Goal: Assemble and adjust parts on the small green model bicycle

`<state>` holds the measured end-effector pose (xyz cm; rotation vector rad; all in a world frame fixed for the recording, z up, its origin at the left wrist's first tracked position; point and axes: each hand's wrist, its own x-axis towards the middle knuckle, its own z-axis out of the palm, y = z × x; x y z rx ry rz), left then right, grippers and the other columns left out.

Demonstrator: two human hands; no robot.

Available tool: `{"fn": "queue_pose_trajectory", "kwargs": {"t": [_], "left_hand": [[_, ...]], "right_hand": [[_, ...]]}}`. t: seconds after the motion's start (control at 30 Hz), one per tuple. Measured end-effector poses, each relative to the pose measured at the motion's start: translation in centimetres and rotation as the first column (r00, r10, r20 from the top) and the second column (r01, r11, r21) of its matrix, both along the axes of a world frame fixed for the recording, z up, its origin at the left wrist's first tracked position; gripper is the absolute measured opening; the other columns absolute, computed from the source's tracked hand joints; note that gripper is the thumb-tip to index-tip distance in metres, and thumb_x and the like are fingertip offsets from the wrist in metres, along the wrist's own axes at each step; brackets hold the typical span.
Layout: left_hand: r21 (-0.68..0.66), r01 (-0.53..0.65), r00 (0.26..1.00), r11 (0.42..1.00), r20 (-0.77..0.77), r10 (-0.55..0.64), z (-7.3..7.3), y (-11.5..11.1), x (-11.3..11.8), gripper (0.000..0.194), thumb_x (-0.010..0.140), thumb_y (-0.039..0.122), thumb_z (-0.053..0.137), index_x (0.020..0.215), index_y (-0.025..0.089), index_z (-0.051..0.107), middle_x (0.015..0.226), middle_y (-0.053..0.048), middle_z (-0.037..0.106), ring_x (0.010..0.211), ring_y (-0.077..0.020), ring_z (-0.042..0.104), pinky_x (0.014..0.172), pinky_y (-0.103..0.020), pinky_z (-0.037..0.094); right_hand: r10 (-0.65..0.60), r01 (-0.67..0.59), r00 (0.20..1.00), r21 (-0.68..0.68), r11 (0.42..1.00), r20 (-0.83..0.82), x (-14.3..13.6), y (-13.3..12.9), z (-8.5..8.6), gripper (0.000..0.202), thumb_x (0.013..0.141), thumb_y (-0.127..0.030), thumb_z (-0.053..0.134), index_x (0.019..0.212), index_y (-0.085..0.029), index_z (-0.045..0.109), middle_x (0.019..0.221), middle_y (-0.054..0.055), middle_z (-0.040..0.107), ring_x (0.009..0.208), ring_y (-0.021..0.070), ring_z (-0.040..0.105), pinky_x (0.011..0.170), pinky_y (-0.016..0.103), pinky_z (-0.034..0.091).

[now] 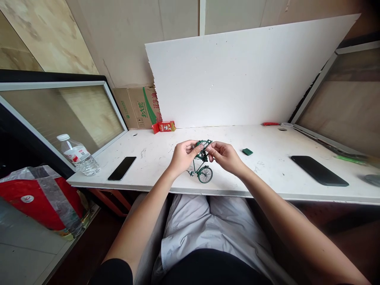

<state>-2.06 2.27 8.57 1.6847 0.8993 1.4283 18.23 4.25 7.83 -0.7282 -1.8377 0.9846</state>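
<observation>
A small green model bicycle [197, 166] is held up over the front part of the white table, one spoked wheel low and toward me, the other wheel up between my hands. My left hand [185, 155] is closed on it from the left, thumb and fingers by the upper wheel. From the right, my right hand [223, 155] pinches at the same wheel's edge; its fingertips partly hide what they grip there. To the right of my right hand, a small flat green piece [247, 152] lies on the table.
A water bottle [78, 155] and a phone [122, 168] are on the left of the table [160, 174]. On the right lies a dark flat device [319, 170]. Along the back are a red box [166, 126], a red-handled tool [270, 124] and a white board [237, 75].
</observation>
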Motion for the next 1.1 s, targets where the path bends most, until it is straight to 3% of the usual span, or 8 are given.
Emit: {"fn": "queue_pose_trajectory", "kwargs": {"t": [0.4,1.1], "left_hand": [[0.040,0.000,1.000,0.999,-0.005,0.000,0.0,-0.3,0.1,0.041,0.092,0.051,0.077,0.110,0.013,0.078,0.111,-0.014,0.081,0.099,-0.0262,0.077,0.087,-0.035,0.060],[0.051,-0.031,0.999,0.998,-0.031,0.033,0.1,-0.4,0.0,0.042,0.092,0.051,0.077,0.110,0.014,0.079,0.108,-0.014,0.081,0.095,-0.0252,0.077,0.085,-0.035,0.060]], "right_hand": [[-0.035,0.033,0.997,0.028,0.999,0.065,-0.2,-1.1,1.1,0.045,0.101,-0.063,0.061,0.087,-0.021,0.061,0.074,0.002,0.066,0.066,0.0147,0.057,0.064,0.030,0.043],[-0.031,0.030,0.994,0.010,0.999,0.103,0.2,-1.0,0.8,0.046,0.102,-0.065,0.057,0.090,-0.022,0.061,0.077,0.003,0.067,0.064,0.0135,0.055,0.057,0.027,0.045]]}}
